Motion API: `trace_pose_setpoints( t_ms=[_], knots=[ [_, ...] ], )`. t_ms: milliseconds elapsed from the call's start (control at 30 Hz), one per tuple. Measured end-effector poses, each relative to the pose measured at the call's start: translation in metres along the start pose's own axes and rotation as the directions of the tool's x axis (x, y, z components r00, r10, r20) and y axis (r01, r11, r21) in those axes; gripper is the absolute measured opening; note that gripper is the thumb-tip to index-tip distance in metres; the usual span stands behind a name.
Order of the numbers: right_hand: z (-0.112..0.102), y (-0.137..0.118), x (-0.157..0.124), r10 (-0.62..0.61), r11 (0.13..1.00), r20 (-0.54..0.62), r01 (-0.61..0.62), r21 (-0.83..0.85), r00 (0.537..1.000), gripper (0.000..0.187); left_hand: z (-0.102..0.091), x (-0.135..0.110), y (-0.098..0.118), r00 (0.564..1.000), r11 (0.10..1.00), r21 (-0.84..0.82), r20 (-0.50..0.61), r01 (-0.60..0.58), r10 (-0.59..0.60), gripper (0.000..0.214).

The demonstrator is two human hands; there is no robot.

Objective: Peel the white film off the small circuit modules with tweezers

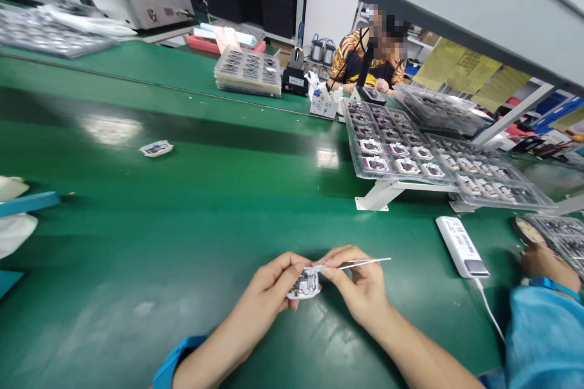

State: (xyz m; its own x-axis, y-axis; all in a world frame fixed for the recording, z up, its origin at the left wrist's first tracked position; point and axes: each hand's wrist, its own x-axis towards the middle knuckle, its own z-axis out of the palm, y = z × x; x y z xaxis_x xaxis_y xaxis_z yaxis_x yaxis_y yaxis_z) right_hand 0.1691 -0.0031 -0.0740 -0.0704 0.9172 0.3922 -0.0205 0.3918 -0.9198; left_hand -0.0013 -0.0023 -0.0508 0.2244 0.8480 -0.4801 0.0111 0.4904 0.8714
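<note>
My left hand (274, 282) is closed round a small white-framed electronic assembly (305, 285), its inside parts facing up. My right hand (358, 282) pinches thin white tweezers (365, 262), whose two slim arms stick out to the right past the fingers. The fingertips of both hands meet at the assembly's upper edge, where the tweezers' other end is partly hidden. Both hands are just above the green bench (205, 243). A similar white-framed assembly (156, 148) lies alone on the bench, farther back and to the left.
Clear trays (401, 173) of assemblies rest on a raised white stand (381, 194). A white power strip (463, 248) with a cable lies right. At the right edge is a co-worker's hand (547, 264) in a blue sleeve. Another person (353, 58) sits opposite. Stacked trays (249, 73) stand behind.
</note>
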Motion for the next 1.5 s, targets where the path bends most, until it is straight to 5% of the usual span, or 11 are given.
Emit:
trace_pose_setpoints(
  t_ms=[333, 567, 1000, 1233, 1500],
  knots=[
    [-0.001, -0.005, 0.002, -0.154, 0.968, 0.110, 0.172, -0.182, 0.982, 0.010, -0.002, 0.006, -0.009, 0.998, 0.998, 0.044, 0.031, -0.051, 0.050, 0.037],
    [0.000, -0.006, 0.002, 0.005, 0.992, 0.039, 0.000, -0.127, 0.999, 0.004, -0.003, 0.007, -0.007, 1.000, 1.000, 0.029, 0.023, -0.011, 0.010, 0.040],
    [-0.003, -0.006, 0.002, -0.087, 0.959, 0.093, 0.108, -0.260, 0.992, 0.006, -0.002, 0.006, -0.011, 1.000, 1.000, 0.016, 0.019, -0.014, 0.013, 0.040],
    [0.002, 0.002, 0.001, 0.038, 0.997, -0.014, -0.038, -0.063, 0.999, 0.002, -0.004, 0.002, -0.004, 0.995, 0.998, -0.021, 0.088, -0.054, 0.056, 0.033],
    [0.001, 0.002, 0.002, -0.111, 0.974, 0.071, 0.123, -0.193, 0.991, 0.004, -0.003, 0.005, -0.006, 0.997, 0.998, -0.034, 0.052, -0.048, 0.050, 0.032]
  ],
)
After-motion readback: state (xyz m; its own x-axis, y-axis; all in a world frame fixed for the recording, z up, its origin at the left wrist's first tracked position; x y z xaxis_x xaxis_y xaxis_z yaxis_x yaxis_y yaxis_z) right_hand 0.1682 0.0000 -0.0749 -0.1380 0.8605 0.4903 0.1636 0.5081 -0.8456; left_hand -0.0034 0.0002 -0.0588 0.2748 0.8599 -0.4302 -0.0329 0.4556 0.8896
